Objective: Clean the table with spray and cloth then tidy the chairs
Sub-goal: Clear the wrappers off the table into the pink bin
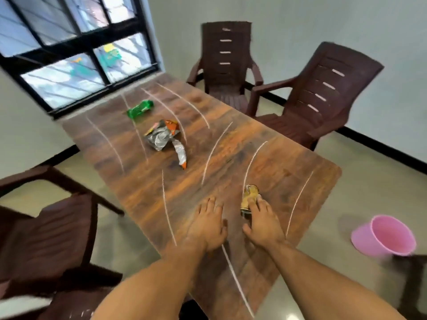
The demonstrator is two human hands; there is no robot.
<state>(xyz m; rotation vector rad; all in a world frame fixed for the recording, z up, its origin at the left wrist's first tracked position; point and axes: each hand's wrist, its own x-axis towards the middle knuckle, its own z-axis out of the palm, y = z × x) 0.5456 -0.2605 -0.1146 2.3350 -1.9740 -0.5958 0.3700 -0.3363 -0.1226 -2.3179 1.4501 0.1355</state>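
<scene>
On table (143, 190), right hand (263, 224) partly covering blurred, perhaps crumpled wrapper (249, 196)

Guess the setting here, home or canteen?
Probably a plain dining room in a home, though a small canteen is possible: a wood-grain table littered with a crumpled snack wrapper, brown plastic armchairs around it, a barred window.

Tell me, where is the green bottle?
In the head view, the green bottle lies on its side at the table's far left end, near the window, just beyond the crumpled silver wrapper.
</scene>
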